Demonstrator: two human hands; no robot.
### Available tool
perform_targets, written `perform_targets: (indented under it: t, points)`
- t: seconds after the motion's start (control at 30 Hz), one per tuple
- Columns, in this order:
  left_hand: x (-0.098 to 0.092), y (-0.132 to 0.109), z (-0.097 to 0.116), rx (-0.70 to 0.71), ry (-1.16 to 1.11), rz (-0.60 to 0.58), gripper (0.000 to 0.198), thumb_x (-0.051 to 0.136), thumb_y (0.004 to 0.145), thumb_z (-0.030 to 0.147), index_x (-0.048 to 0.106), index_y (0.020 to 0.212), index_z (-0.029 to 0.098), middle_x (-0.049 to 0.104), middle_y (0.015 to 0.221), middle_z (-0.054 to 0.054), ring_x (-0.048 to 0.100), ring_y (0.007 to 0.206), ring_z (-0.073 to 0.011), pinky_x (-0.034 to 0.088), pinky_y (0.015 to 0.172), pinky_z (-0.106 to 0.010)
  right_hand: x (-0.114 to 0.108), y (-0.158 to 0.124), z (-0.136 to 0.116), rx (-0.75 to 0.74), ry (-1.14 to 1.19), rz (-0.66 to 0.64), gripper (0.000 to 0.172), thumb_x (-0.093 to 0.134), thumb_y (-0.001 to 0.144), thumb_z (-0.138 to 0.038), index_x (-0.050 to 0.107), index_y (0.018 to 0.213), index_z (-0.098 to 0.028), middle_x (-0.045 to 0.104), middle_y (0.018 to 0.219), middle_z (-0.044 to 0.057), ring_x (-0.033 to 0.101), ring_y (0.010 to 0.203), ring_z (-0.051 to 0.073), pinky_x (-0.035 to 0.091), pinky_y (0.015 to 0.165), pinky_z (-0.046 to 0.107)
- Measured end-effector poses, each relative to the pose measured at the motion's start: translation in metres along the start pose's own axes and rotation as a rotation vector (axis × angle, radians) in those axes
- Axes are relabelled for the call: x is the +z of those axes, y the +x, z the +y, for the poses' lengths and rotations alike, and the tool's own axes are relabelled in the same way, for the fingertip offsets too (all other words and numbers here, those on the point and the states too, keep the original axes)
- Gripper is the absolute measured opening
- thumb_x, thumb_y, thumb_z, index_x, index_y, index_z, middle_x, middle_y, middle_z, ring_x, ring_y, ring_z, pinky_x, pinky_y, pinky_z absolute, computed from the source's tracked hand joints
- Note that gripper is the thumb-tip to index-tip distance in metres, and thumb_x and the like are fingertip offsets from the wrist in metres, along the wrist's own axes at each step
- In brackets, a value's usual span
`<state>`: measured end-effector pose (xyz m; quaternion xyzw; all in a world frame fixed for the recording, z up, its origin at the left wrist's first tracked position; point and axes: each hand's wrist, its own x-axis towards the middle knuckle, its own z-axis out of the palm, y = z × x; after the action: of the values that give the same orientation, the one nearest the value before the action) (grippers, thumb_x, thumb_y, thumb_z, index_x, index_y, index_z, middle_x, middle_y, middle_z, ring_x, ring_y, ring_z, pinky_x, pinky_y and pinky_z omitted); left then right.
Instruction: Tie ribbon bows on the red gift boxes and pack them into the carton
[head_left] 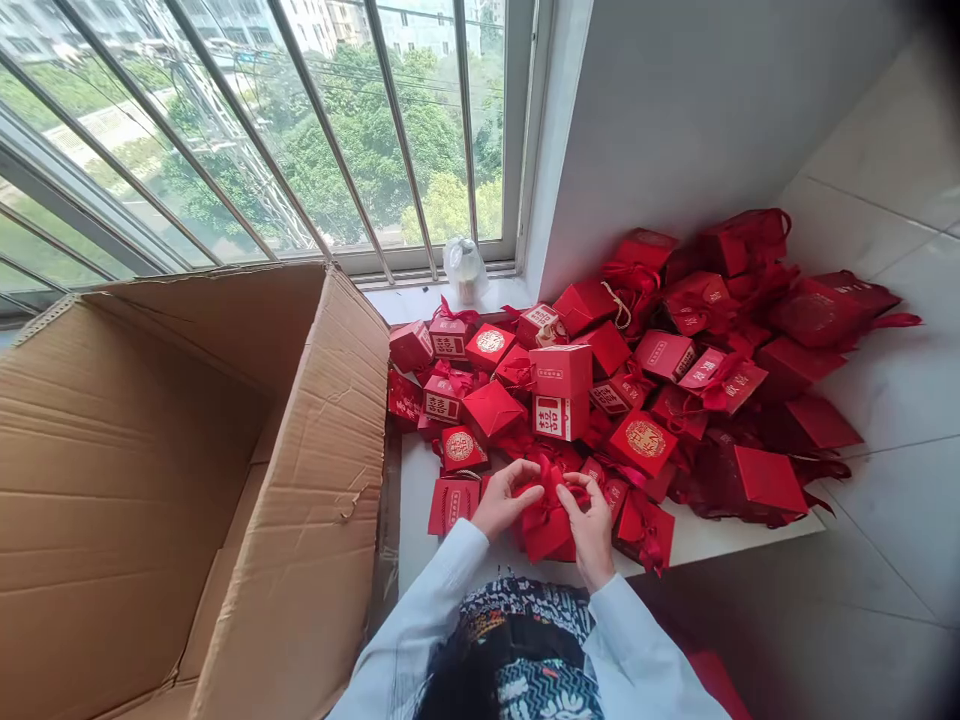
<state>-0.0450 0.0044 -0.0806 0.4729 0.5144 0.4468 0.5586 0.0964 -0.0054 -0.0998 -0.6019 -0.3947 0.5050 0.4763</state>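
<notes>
1. Between the fingers of the left hand [504,502] and the right hand [590,530], a red box [546,535] sits slightly tilted, with its red ribbon [553,492] bunched on top.
2. Both hands are curled and almost closed, with the fingertips pinched on the ribbon. Its folds hide exactly how each grip sits.
3. Just behind the fingers, pale sleeves [427,590] run back toward the wearer.
4. Just ahead of the fingers stand two stacked boxes [561,395], red with a white label.
5. Ahead and to the right of the fingers, a heap [697,370] of red boxes and bags, many with ribbons, spreads over a white ledge [420,510] and onto the tiled floor [885,520].
6. Left of the fingers, a cardboard carton [315,450] stands open, flaps raised.
7. Far ahead of the fingers, a plastic bag [465,268] sits below a barred window [390,130].
</notes>
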Motion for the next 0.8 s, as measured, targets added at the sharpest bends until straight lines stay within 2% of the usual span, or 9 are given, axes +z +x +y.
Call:
perform_targets:
  t: [0.1,0.23,0.33,0.43,0.5,0.57,0.67,0.73,0.8]
  points:
    - [0.0,-0.001,-0.02,-0.005,0.052,0.05,0.036,0.06,0.076,0.046,0.059,0.096,0.015,0.065,0.099,-0.01,0.06,0.095,-0.0228,0.046,0.087,-0.035,-0.006,0.008,0.025,-0.008,-0.066,0.042,0.039,0.066,0.069,-0.05,0.059,0.089,-0.017,0.063,0.076,0.001,0.056,0.067,0.015,0.045,0.062,0.026]
    - [-0.011,-0.03,-0.011,0.021,0.198,0.175,0.028,0.053,0.083,0.041,0.058,0.099,0.018,0.058,0.107,-0.009,0.052,0.105,-0.0236,0.038,0.095,-0.038,-0.013,0.006,0.039,-0.04,-0.145,0.065,0.038,0.06,0.076,-0.049,0.057,0.095,-0.016,0.063,0.089,0.004,0.058,0.08,0.018,0.046,0.074,0.03]
    - [-0.016,-0.049,0.005,0.068,0.481,0.064,0.025,0.064,0.077,0.037,0.06,0.096,0.02,0.058,0.1,-0.007,0.051,0.099,-0.0236,0.04,0.091,-0.038,-0.019,0.002,0.031,-0.091,-0.2,0.039,0.037,0.052,0.083,-0.048,0.055,0.103,-0.017,0.06,0.101,0.008,0.058,0.091,0.02,0.046,0.083,0.036]
    - [-0.011,-0.054,0.011,0.072,0.742,-0.066,0.044,0.074,0.067,0.04,0.06,0.105,0.021,0.057,0.103,-0.007,0.051,0.097,-0.0252,0.043,0.085,-0.039,-0.027,0.001,0.016,-0.166,-0.268,-0.024,0.033,0.056,0.081,-0.045,0.06,0.102,-0.019,0.057,0.107,0.009,0.052,0.106,0.024,0.038,0.097,0.043]
    - [-0.004,-0.052,0.011,0.072,0.846,-0.087,0.054,0.077,0.062,0.046,0.06,0.107,0.021,0.057,0.106,-0.008,0.05,0.098,-0.0272,0.043,0.084,-0.041,-0.032,0.001,0.007,-0.232,-0.356,-0.115,0.03,0.059,0.08,-0.041,0.063,0.101,-0.022,0.055,0.109,0.008,0.05,0.11,0.025,0.035,0.1,0.044]
    - [0.005,-0.049,0.009,0.073,0.917,-0.09,0.056,0.076,0.062,0.052,0.061,0.105,0.021,0.058,0.105,-0.009,0.05,0.098,-0.0285,0.043,0.083,-0.042,-0.037,0.003,0.001,-0.302,-0.47,-0.225,0.027,0.057,0.082,-0.037,0.063,0.104,-0.023,0.054,0.11,0.008,0.051,0.109,0.025,0.038,0.098,0.043]
    - [0.013,-0.046,0.008,0.032,0.945,-0.046,0.044,0.065,0.074,0.054,0.061,0.102,0.02,0.061,0.1,-0.008,0.053,0.095,-0.027,0.043,0.081,-0.04,-0.042,0.005,-0.001,-0.388,-0.608,-0.323,0.024,0.051,0.087,-0.032,0.061,0.107,-0.023,0.052,0.111,0.008,0.053,0.107,0.023,0.043,0.094,0.04]
    - [0.014,-0.046,0.008,-0.006,0.927,0.0,0.033,0.058,0.082,0.046,0.06,0.102,0.019,0.062,0.098,-0.008,0.055,0.093,-0.0248,0.044,0.081,-0.037,-0.044,0.006,-0.001,-0.447,-0.671,-0.34,0.022,0.05,0.088,-0.029,0.062,0.105,-0.024,0.052,0.11,0.008,0.054,0.106,0.022,0.045,0.092,0.039]
    - [0.012,-0.047,0.008,-0.037,0.878,0.013,0.02,0.057,0.085,0.034,0.06,0.099,0.019,0.062,0.096,-0.007,0.057,0.09,-0.0224,0.044,0.079,-0.033,-0.045,0.006,-0.003,-0.518,-0.744,-0.322,0.017,0.051,0.088,-0.028,0.064,0.099,-0.024,0.051,0.109,0.008,0.052,0.103,0.023,0.046,0.09,0.04]
